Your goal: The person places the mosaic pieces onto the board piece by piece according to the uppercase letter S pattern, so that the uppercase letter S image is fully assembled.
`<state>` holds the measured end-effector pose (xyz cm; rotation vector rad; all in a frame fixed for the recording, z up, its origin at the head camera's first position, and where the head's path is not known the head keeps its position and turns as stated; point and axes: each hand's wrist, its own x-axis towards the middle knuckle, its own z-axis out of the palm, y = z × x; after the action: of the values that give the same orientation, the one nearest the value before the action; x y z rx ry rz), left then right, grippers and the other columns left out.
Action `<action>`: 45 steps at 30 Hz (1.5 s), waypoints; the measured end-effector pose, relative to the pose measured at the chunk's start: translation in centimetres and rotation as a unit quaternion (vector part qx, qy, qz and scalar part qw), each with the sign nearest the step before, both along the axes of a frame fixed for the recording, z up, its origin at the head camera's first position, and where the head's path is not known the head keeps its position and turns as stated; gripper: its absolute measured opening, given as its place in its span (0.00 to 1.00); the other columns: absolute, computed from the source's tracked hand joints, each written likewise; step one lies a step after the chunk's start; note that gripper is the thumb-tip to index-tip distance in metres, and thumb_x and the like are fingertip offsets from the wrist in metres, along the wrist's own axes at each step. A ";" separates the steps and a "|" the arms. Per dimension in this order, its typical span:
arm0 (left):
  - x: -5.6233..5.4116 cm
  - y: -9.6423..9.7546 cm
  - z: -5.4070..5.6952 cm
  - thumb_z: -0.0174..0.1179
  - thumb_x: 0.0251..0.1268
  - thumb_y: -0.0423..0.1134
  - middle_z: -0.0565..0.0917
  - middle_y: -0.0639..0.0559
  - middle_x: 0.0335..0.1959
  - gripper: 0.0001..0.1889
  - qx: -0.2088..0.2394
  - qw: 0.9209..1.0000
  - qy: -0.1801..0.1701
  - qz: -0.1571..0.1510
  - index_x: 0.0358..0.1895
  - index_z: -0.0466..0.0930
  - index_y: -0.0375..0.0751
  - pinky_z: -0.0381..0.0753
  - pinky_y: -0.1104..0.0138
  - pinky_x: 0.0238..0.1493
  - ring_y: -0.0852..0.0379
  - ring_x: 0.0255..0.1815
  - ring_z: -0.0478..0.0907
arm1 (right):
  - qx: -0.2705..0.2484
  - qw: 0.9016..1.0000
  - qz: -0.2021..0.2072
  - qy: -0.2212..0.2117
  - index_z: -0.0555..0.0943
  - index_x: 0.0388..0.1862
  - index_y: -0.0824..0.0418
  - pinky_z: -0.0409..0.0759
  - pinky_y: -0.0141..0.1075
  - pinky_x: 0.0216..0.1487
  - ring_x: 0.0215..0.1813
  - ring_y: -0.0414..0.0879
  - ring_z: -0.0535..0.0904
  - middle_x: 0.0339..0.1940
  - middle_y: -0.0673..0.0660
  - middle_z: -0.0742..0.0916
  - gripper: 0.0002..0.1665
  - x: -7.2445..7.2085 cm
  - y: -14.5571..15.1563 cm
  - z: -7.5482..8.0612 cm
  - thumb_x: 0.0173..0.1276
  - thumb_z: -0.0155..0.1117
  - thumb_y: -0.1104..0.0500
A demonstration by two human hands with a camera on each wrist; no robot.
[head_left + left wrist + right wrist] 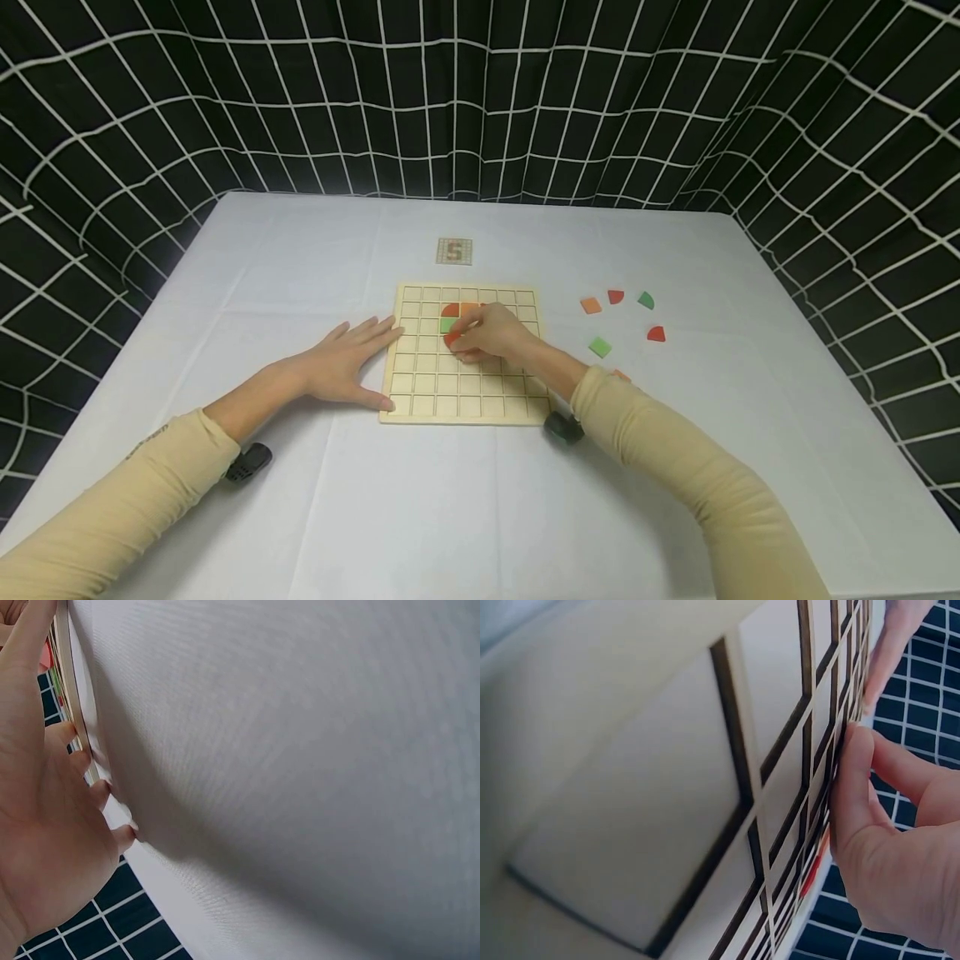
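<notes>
A wooden grid board [426, 385] lies on the table, bearing a red quarter-circle tile [450, 310], an orange square tile [468, 308] and a green square tile [447, 325]. Over its middle, my right hand [492, 332] pinches another red quarter-circle tile [450, 339] just below the green one. That hand hides part of the tile row. With fingers spread, my left hand [341, 364] rests on the table and touches the board's left edge. In the left wrist view, its fingertips meet the board's side [71, 697]. The right wrist view shows my bent fingers [853, 776] against the grid.
Right of the board lie loose tiles: orange squares [591, 306], red quarter-circles [656, 333], a green quarter-circle [647, 299] and a green square [600, 347]. A small pattern card [454, 251] lies behind the board. Black gridded cloth [420, 100] surrounds the white table [420, 508].
</notes>
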<state>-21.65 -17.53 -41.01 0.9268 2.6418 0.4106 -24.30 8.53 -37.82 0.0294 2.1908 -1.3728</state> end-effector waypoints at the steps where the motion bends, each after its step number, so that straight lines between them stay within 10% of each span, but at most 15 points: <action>1: 0.0 0.0 0.0 0.60 0.46 0.74 0.44 0.43 0.77 0.60 0.000 1.000 -0.001 0.000 0.76 0.46 0.41 0.36 0.39 0.68 0.41 0.75 0.38 | 0.003 1.000 0.000 0.002 0.81 0.48 0.66 0.83 0.34 0.37 0.31 0.46 0.85 0.34 0.60 0.86 0.17 0.0 0.0 0.0 0.58 0.69 0.69; 45: -0.1 0.0 0.3 0.60 0.46 0.74 0.44 0.43 0.77 0.60 -0.007 1.000 -0.003 -0.003 0.76 0.46 0.41 0.37 0.38 0.67 0.40 0.75 0.39 | 0.053 0.997 0.027 0.043 0.86 0.40 0.64 0.82 0.32 0.39 0.35 0.44 0.84 0.34 0.55 0.87 0.09 -0.1 -0.2 0.1 0.61 0.69 0.62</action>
<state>-21.78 -17.50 -40.76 0.9292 2.6328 0.3923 -24.39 8.37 -37.74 -0.0495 2.3166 -1.2477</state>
